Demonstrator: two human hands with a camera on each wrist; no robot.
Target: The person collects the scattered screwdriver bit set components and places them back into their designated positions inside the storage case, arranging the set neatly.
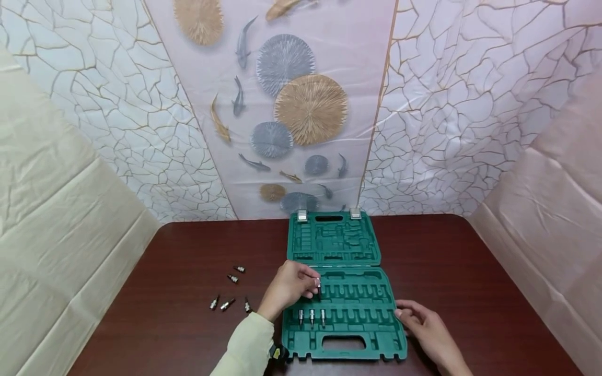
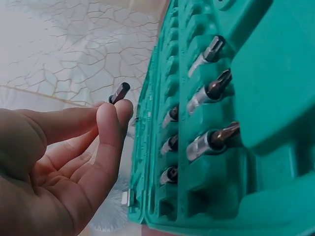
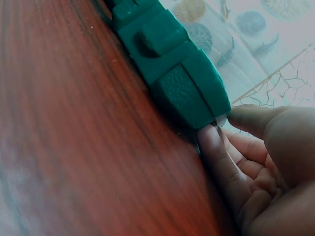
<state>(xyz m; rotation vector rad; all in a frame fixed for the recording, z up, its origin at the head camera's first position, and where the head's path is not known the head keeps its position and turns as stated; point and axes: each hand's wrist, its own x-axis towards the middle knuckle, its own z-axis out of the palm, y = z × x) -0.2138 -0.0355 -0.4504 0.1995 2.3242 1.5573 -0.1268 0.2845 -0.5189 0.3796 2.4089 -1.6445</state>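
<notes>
A green plastic tool case (image 1: 338,342) lies unfolded on the table, its lid (image 1: 331,214) leaning back behind the tray. Over the tray's back row, my left hand (image 1: 288,284) pinches a bit socket (image 1: 319,287) between thumb and fingers; its dark hex tip (image 2: 121,92) pokes out past the fingertips. Three bit sockets (image 1: 312,317) sit in the front row, one hex-tipped and one cross-tipped. Three more bit sockets (image 2: 170,143) fill back-row slots, hidden by the hand in the head view. At the case's right edge, my right hand (image 1: 430,329) grips the rim between thumb and finger.
Several loose bit sockets (image 1: 228,304) lie on the dark red table (image 1: 178,271) left of the case. A patterned cloth backdrop (image 1: 301,115) rises behind the table, with pale cloth sides (image 1: 61,224) to left and right.
</notes>
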